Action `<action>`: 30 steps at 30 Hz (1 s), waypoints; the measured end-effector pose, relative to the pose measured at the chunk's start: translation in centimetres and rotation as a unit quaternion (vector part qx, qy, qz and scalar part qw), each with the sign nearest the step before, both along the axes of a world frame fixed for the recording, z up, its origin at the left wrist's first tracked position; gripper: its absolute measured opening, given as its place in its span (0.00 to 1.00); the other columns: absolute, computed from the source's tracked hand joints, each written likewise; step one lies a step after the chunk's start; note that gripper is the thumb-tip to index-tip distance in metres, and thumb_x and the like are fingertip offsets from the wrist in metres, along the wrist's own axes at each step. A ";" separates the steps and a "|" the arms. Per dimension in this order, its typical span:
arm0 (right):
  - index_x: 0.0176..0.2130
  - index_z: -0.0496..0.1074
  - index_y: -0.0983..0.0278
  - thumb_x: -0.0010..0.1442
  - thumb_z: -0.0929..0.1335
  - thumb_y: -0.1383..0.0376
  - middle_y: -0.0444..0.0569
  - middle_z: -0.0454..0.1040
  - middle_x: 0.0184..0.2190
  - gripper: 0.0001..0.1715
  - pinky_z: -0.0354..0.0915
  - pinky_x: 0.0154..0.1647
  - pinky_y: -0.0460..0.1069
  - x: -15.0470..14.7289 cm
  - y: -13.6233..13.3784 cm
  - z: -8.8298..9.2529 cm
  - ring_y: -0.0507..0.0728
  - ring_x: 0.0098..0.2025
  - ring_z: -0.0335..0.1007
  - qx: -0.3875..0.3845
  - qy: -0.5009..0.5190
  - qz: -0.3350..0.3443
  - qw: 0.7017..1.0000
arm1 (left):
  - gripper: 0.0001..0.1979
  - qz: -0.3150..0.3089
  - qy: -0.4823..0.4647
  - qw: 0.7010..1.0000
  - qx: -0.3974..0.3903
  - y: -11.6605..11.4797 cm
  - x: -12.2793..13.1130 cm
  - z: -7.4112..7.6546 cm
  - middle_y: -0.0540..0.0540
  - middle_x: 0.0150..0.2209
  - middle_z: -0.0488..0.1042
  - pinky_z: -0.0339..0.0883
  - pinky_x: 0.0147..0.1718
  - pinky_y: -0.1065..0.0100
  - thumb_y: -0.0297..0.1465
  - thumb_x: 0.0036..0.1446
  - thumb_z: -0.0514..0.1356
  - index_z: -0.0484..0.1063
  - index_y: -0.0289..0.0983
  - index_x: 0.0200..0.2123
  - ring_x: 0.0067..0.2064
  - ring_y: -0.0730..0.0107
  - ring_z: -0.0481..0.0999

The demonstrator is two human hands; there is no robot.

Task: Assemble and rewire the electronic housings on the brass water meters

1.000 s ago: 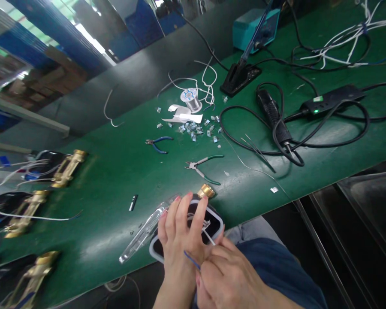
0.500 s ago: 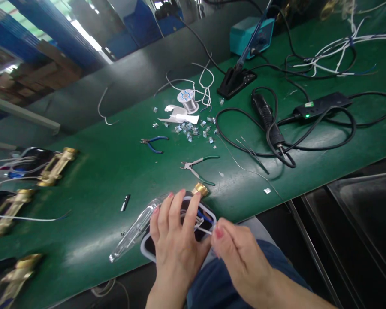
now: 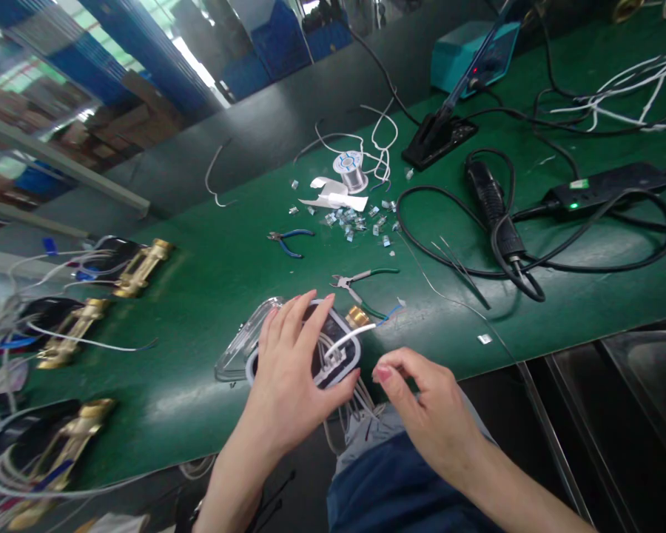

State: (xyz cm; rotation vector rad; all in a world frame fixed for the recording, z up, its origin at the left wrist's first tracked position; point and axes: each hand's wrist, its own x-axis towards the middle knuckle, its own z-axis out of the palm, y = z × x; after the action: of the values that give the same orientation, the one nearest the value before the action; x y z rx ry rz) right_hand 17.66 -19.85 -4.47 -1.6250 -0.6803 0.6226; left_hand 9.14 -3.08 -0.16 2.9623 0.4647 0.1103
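Note:
My left hand (image 3: 288,370) grips a dark housing with a grey rim (image 3: 353,358), its clear lid (image 3: 244,339) swung out on the left. Out of the housing rises a white cable (image 3: 351,339) that ends in a blue wire. A brass fitting (image 3: 358,317) sticks out at the housing's upper right. My right hand (image 3: 422,407) is just right of the housing, thumb and forefinger pinched together; whether anything is between them is too small to tell. Green-handled cutters (image 3: 366,285) lie just beyond the fitting.
Blue-handled cutters (image 3: 291,240), a solder spool (image 3: 351,172) and small clear connectors (image 3: 349,220) lie mid-table. A black-handled tool (image 3: 493,207) with looped cable is at the right, a teal soldering station (image 3: 471,59) behind. Brass-fitted units (image 3: 144,266) stand at the left.
The view has shifted, and the housing is turned. My right hand has come away from the white cable, whose blue-wired end now shows free. My left hand still holds the housing.

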 end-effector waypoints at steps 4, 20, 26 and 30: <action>0.35 0.72 0.63 0.64 0.63 0.68 0.44 0.74 0.31 0.08 0.62 0.35 0.46 -1.6 0.9 -1.0 0.53 0.33 0.69 -0.020 -0.076 0.044 0.996 | 0.40 0.002 0.022 0.997 -0.069 2.3 0.6 0.4 0.38 0.63 0.58 0.45 0.64 0.47 0.42 0.49 0.62 0.53 0.39 0.63 0.65 0.51 0.55; 0.29 0.70 0.63 0.56 0.67 0.70 0.39 0.65 0.18 0.04 0.50 0.27 0.45 -1.2 6.3 -1.2 0.50 0.21 0.57 -0.067 0.107 0.063 0.990 | 0.37 0.120 0.072 0.925 -0.353 9.6 1.8 0.1 0.48 0.53 0.73 0.64 0.52 0.60 0.49 0.48 0.63 0.62 0.44 0.60 0.50 0.55 0.73; 0.33 0.72 0.66 0.67 0.60 0.54 0.45 0.72 0.24 0.22 0.63 0.30 0.45 -0.7 7.9 -2.2 0.51 0.26 0.67 0.040 0.340 0.141 0.929 | 0.35 0.152 0.061 0.924 -0.345 10.6 1.2 -0.3 0.46 0.50 0.75 0.67 0.48 0.60 0.51 0.47 0.62 0.68 0.41 0.56 0.48 0.56 0.75; 0.36 0.73 0.69 0.63 0.66 0.59 0.46 0.72 0.22 0.15 0.62 0.22 0.43 -0.3 9.4 -2.7 0.48 0.19 0.64 0.064 0.491 0.196 0.847 | 0.35 0.182 0.052 0.920 -0.345 10.1 1.1 -0.4 0.45 0.49 0.76 0.66 0.49 0.59 0.50 0.46 0.64 0.68 0.40 0.56 0.48 0.55 0.75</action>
State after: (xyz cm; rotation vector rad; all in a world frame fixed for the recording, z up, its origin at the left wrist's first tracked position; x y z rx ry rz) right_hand 17.35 -10.48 -7.16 -0.8325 -0.2522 1.5235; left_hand 10.24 7.07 -0.51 2.1740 0.8577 -0.1482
